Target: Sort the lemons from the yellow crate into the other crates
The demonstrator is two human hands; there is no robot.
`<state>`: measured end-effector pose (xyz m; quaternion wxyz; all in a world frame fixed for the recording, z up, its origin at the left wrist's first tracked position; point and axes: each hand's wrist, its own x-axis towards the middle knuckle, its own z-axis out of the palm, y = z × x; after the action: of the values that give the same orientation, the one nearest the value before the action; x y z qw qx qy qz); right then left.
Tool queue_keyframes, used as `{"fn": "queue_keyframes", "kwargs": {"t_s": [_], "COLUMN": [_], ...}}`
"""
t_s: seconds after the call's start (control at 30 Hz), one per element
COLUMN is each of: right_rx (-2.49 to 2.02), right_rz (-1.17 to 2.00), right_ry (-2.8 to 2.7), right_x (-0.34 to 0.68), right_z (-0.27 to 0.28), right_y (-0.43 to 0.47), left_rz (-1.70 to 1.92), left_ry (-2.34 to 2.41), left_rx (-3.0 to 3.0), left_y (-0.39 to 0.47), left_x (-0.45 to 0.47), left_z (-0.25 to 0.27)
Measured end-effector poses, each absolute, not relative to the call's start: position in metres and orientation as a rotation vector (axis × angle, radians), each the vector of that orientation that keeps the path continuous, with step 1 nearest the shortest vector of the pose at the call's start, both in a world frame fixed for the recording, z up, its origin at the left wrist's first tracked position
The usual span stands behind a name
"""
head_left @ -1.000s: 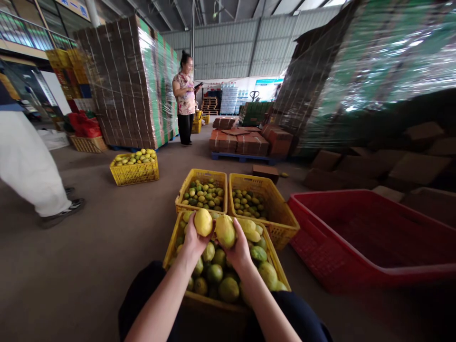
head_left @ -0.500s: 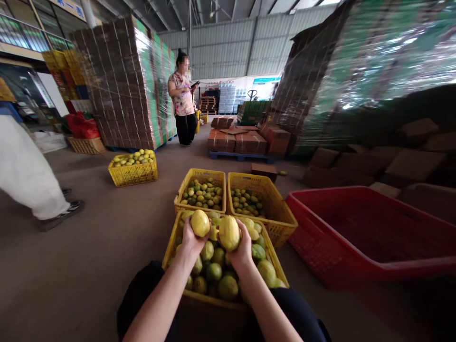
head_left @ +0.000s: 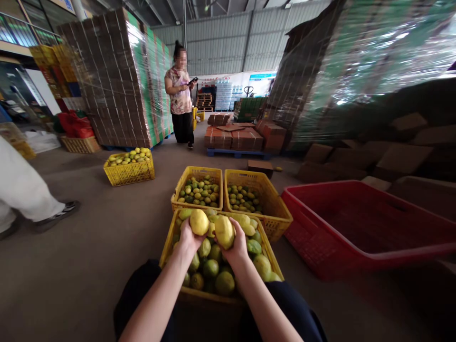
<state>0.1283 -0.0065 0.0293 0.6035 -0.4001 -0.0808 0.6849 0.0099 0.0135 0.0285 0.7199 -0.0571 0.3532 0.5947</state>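
My left hand (head_left: 189, 238) is closed round a rounded yellow lemon (head_left: 199, 222), with the fruit facing up. A larger, ribbed yellow lemon (head_left: 224, 232) rests in the grip of my right hand (head_left: 238, 246). Both hands are side by side above a yellow plastic crate (head_left: 166, 243), and the two fruits are a small distance apart. Green and yellow lemons (head_left: 211, 268) fill that crate, partly hidden by my forearms. Behind it stand two more yellow crates, the left crate (head_left: 173, 202) and the right crate (head_left: 280, 209), both holding smaller green-yellow fruit.
A big red plastic bin (head_left: 306, 247) stands at my right. Farther left is a yellow crate of fruit (head_left: 130, 174). A person in white trousers (head_left: 24, 190) is at the left edge; another person (head_left: 181, 92) stands ahead holding a device. Wrapped carton stacks (head_left: 107, 80) rise behind.
The right-hand lemon has tilted slightly and come a little nearer the left one. Both fruits stay held. My view has shifted slightly, and the person ahead has changed stance.
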Motion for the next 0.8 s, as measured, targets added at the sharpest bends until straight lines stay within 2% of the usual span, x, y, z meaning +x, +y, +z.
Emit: {"fn": "queue_keyframes", "kwargs": {"t_s": [0.3,0.8], "right_rx": [-1.000,-0.653], "right_rz": [1.635,1.758], "right_ry": [-0.043,-0.217], "right_x": [0.131,0.139], "right_z": [0.029,0.028], "right_y": [-0.005,0.001], "left_rz": [1.305,1.242], "left_ry": [0.732,0.705], "left_rx": [-0.103,-0.129], "left_y": [0.008,0.011], "left_x": [0.009,0.010], "left_z": [0.038,0.046]}}
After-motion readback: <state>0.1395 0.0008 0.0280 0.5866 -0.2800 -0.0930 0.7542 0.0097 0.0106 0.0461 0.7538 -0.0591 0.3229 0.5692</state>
